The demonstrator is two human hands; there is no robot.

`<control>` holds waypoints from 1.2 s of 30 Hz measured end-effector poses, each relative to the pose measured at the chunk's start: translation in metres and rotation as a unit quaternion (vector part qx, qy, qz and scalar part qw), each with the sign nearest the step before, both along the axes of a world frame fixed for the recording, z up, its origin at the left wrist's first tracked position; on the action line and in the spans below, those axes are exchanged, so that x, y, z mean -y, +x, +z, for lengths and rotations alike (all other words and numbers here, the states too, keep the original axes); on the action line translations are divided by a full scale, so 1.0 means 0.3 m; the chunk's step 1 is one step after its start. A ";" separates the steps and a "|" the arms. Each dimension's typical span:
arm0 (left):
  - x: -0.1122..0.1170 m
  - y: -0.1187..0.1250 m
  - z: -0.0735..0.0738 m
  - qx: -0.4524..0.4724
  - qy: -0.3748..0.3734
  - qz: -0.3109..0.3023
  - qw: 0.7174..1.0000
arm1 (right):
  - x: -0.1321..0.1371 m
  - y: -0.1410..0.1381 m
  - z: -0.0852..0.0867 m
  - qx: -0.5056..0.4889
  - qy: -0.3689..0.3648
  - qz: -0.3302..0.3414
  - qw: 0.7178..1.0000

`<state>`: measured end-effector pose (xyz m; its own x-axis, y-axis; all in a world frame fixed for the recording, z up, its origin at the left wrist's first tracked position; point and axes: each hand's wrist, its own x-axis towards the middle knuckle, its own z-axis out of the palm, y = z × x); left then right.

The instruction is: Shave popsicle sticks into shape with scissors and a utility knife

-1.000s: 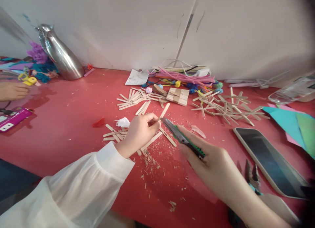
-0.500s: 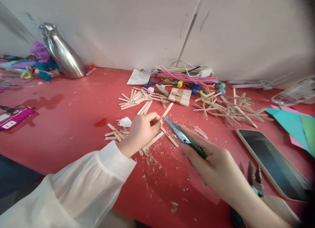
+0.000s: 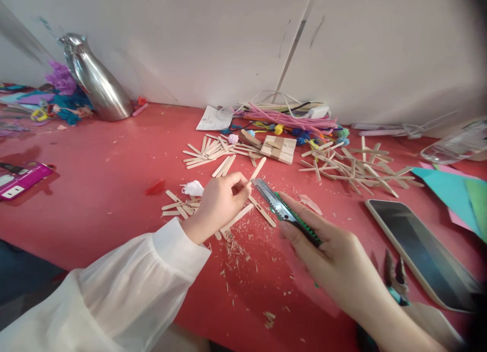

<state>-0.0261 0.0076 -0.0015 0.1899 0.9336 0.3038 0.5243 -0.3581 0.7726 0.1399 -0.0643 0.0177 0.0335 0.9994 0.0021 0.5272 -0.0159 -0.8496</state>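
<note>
Between the thumb and fingers of my left hand (image 3: pixel 224 202) is a wooden craft stick (image 3: pixel 259 168), pinched with its rounded end pointing up and away. My right hand (image 3: pixel 327 255) is wrapped round a green and black utility knife (image 3: pixel 291 217). The blade (image 3: pixel 261 185) is out and its tip is close beside the stick; I cannot tell whether they touch. Under my hands lie a craft stick with a slit (image 3: pixel 263 212), another plain stick (image 3: pixel 239 217) and many wood shavings (image 3: pixel 238 250). More sticks (image 3: pixel 178 206) lie left of my left hand, near a white fluffy piece (image 3: pixel 193 188).
Stick piles (image 3: pixel 213 151) lie behind my hands, with joined sticks (image 3: pixel 361 167) at the right. A phone (image 3: pixel 414 250) and pliers (image 3: pixel 395 276) lie beside my right arm. A steel jug (image 3: pixel 99 83) stands back left. Pink pipe cleaners (image 3: pixel 289 118) run along the wall.
The stick in my left hand and the knife in my right hand have barely shifted. Both hands keep the same grip.
</note>
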 end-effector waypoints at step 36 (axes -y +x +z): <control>-0.036 -0.019 -0.007 0.062 -0.009 -0.013 0.998 | -0.129 0.109 -0.030 0.121 0.147 0.143 0.971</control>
<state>-0.0318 0.0185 -0.0037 0.1768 0.9345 0.3090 0.4146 -0.3554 0.8377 0.1724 -0.0257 0.0085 -0.2830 0.9228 0.2614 0.6588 0.3851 -0.6463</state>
